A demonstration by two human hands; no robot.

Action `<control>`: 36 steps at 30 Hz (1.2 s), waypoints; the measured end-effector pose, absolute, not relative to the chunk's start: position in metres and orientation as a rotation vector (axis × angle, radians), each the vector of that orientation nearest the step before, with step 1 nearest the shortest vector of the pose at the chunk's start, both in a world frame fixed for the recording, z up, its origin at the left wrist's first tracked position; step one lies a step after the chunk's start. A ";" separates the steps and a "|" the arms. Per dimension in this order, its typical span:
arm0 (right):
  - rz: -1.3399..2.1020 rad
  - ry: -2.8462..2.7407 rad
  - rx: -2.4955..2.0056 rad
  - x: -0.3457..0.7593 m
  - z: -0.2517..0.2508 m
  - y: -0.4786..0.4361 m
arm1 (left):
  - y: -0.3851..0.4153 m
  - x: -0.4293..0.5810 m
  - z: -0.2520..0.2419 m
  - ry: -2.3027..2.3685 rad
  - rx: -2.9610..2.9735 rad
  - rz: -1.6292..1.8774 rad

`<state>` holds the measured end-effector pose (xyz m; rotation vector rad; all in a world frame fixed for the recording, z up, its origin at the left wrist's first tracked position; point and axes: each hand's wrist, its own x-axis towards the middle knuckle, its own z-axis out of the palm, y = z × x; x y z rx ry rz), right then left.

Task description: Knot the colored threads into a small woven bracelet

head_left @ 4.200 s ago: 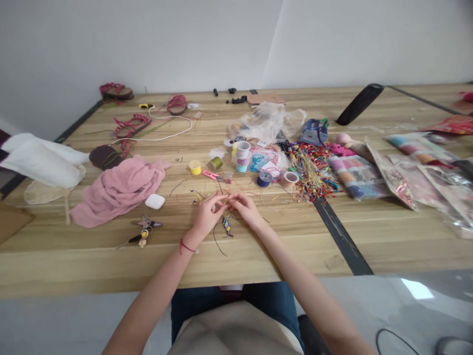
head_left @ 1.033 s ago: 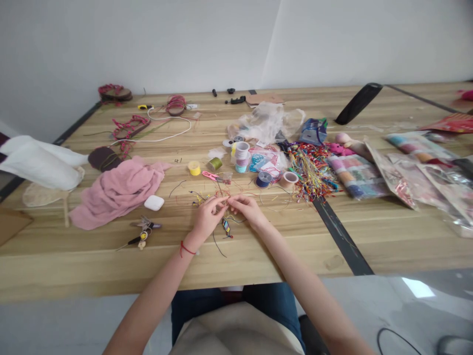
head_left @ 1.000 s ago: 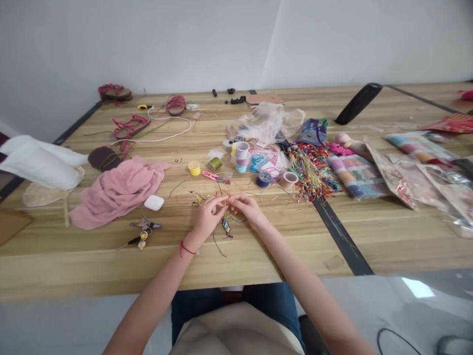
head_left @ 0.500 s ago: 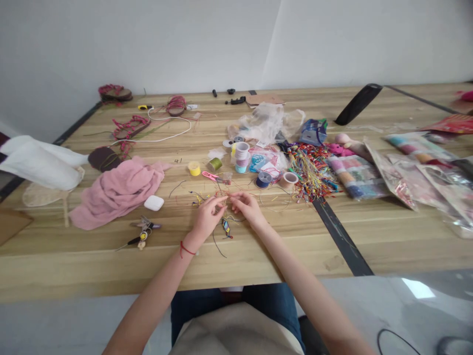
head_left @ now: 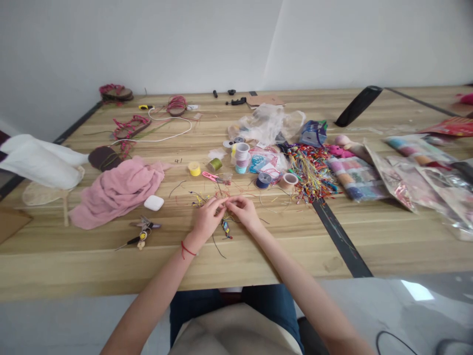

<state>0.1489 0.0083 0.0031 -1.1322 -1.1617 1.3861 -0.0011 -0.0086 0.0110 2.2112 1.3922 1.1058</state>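
Left hand [head_left: 206, 220] and right hand [head_left: 244, 212] both pinch fine coloured threads [head_left: 218, 195] between fingertips, knuckles close together, over the wooden table [head_left: 111, 259], just above a small woven charm [head_left: 225, 229]

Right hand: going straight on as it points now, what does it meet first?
The right hand meets the left hand first, at the coloured threads between their fingertips; they look to be touching, though depth is unclear.

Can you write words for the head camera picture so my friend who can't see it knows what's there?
A left hand and a right hand pinch thin coloured threads over a light wooden table. A red string circles the left wrist. A crumpled pink cloth lies left; a tangled rainbow thread bunch lies right.
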 end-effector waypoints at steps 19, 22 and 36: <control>1.653 -1.294 -0.893 0.155 0.009 0.010 | -0.007 -0.001 0.013 1.261 2.077 1.195; 1.675 -1.286 -0.864 0.154 0.009 0.009 | -0.007 -0.001 0.013 1.239 2.074 1.201; 1.563 -1.227 -0.971 0.152 0.003 0.011 | -0.007 -0.002 0.012 1.312 2.016 1.214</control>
